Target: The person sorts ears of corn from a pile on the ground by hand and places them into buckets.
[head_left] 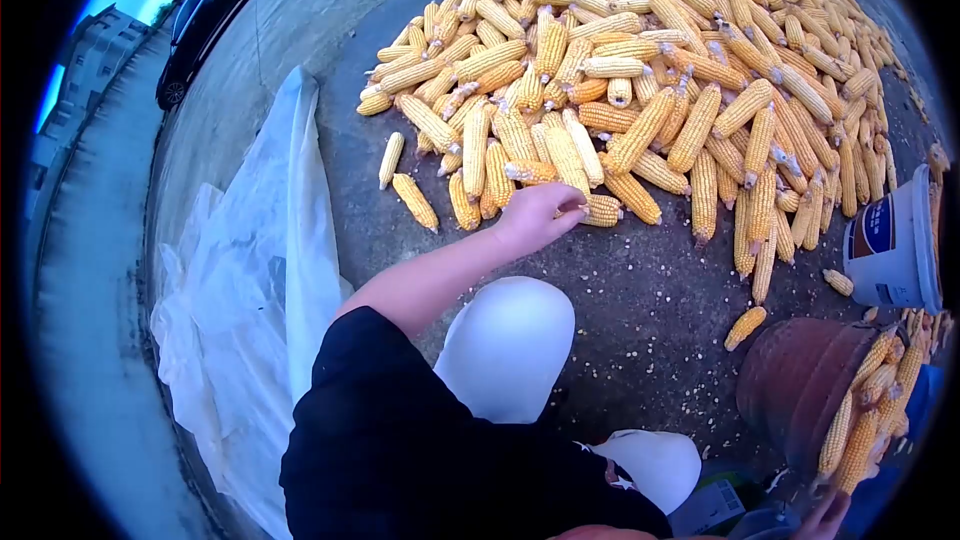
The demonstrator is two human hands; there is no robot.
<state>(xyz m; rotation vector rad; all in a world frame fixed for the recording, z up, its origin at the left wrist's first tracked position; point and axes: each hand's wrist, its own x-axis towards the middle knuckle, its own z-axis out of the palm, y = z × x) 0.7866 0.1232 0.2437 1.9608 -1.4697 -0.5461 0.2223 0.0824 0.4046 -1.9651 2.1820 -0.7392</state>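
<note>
My left hand (540, 218) reaches to the near edge of a big heap of yellow corn cobs (640, 130). Its fingers are closed around the near end of a corn cob (566, 155); another cob (603, 211) lies right beside the fingertips. At the lower right edge, my right hand (824, 517) is only partly in view, close to the corn cobs (858, 452) filling a reddish-brown bucket (800, 380). Whether its fingers grip anything cannot be made out.
A white bucket (885, 245) with a blue label stands at right, holding cobs. Loose cobs (745, 328) and scattered kernels lie on the concrete. White plastic sheeting (245, 320) spreads at left. A dark car (205, 15) is parked beyond. My white-clad knees (508, 345) are below the heap.
</note>
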